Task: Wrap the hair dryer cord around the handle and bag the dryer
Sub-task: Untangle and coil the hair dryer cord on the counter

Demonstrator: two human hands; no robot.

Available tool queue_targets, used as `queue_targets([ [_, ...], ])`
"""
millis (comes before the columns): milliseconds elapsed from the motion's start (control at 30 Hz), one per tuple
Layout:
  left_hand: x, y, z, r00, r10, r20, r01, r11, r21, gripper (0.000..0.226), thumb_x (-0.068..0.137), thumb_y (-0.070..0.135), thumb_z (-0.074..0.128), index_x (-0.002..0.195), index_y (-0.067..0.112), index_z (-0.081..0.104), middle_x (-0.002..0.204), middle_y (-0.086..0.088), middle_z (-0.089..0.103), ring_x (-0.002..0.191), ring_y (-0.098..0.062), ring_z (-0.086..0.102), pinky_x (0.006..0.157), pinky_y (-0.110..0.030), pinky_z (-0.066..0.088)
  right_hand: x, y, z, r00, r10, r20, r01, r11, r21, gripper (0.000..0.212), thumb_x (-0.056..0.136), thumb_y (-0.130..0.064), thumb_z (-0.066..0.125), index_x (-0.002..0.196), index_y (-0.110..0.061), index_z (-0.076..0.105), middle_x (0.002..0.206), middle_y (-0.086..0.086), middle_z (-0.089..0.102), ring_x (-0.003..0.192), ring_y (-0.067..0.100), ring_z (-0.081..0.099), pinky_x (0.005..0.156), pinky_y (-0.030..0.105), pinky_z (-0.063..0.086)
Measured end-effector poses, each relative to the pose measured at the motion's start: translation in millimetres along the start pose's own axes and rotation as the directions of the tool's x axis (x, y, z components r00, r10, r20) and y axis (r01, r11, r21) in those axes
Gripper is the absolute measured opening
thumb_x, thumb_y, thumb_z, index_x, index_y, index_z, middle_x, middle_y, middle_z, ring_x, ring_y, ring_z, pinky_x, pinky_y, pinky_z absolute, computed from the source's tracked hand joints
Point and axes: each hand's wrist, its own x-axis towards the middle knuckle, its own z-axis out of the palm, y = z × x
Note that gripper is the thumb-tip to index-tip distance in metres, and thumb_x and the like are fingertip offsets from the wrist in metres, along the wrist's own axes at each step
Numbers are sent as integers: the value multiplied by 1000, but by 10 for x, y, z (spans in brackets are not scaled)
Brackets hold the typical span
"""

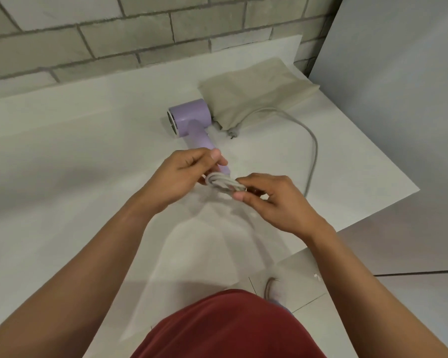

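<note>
Both hands, left hand and right hand, pinch the coiled cord above a white counter; brick wall behind.

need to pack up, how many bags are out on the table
1: a beige cloth bag lying flat at the table's far right, just behind the purple hair dryer.

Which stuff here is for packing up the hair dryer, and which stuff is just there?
For the job:
- purple hair dryer
- grey cord, partly coiled at the handle end
- plug
- beige bag
- left hand, holding the handle
- right hand, pinching the coils

Just there:
- white table
- brick wall
- shoe on the floor
</note>
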Motion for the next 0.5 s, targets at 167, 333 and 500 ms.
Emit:
queue_targets([
  [167, -13, 30, -83, 989, 115, 95, -122, 989, 78, 16, 92, 24, 78, 106, 19, 79, 98, 3, 78, 93, -19, 73, 87, -29, 59, 114, -124, -140, 990, 131, -52, -122, 980, 155, 15, 96, -31, 73, 110, -34, 78, 96, -20, 75, 98, 14, 68, 82, 29, 55],
  [333, 48, 47, -74, 997, 71, 13, -71, 997, -44, 14, 93, 17, 75, 106, 12, 79, 95, -3, 80, 92, -21, 77, 86, -34, 63, 171, -124, -280, 980, 179, 85, -197, 927, 318, 31, 93, -13, 77, 122, -24, 75, 108, -8, 78, 101, 14, 72, 91, 45, 59],
  [500, 64, 42, -56, 999, 19, 26, -17, 998, -65, 12, 93, 17, 76, 104, 13, 78, 94, -5, 79, 93, -24, 77, 86, -38, 64, 190, -77, -288, 972, 231, 42, -230, 901, 368, 30, 92, -7, 76, 116, -25, 75, 107, -8, 80, 104, 13, 74, 94, 36, 59],
])
